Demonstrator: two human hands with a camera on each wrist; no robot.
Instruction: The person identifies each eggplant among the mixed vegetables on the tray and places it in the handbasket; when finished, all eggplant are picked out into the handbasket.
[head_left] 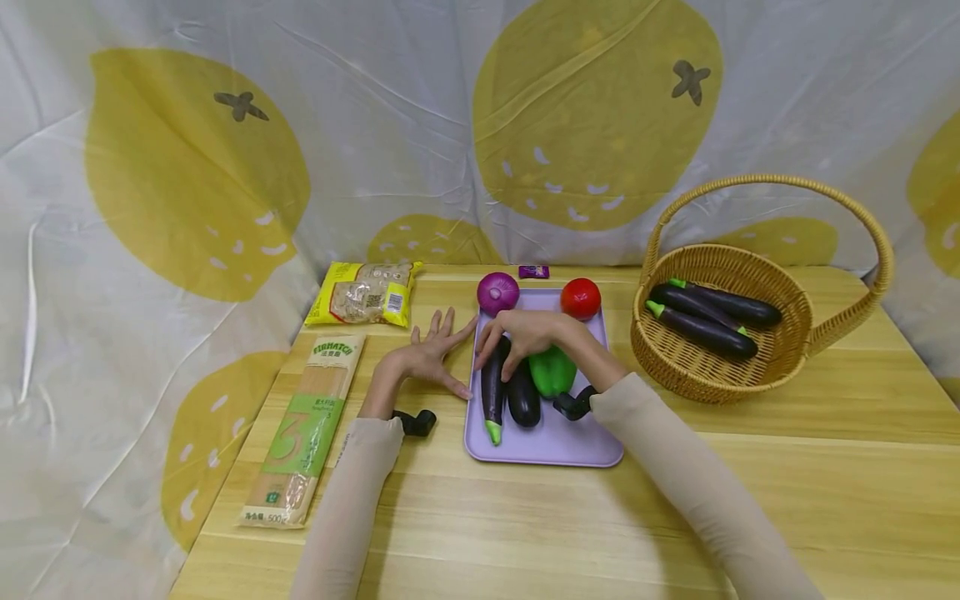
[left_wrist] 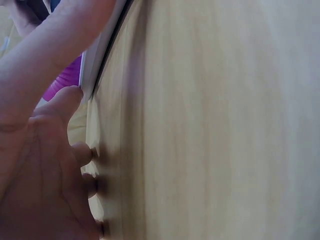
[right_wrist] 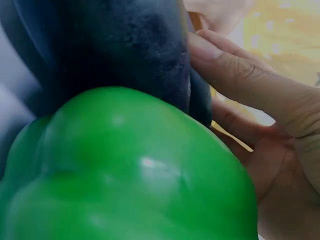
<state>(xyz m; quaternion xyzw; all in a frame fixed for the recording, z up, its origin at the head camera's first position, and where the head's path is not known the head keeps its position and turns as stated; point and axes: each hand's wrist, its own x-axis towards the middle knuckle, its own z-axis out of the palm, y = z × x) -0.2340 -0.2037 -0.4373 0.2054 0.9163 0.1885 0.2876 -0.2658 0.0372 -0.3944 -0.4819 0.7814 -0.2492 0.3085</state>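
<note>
My right hand [head_left: 528,332] reaches over a lilac tray [head_left: 558,448] and grips a long eggplant [head_left: 492,392], fingers on its left side and thumb on its right; its green stem end points toward me. A second eggplant [head_left: 524,402] lies alongside, then a green bell pepper [head_left: 552,372], which fills the front of the right wrist view. At the tray's far corners are a purple onion [head_left: 498,292] and a red tomato [head_left: 581,298]. My left hand [head_left: 426,357] spreads its fingers beside the tray, thumb and forefinger tips at its left rim.
A wicker basket [head_left: 675,379] with a tall handle stands to the right, holding several eggplants [head_left: 701,332]. On the left lie a spaghetti pack [head_left: 303,433] and a yellow food bag [head_left: 363,293]. A small purple packet [head_left: 533,272] sits behind the tray, near the lemon-print cloth [head_left: 375,125].
</note>
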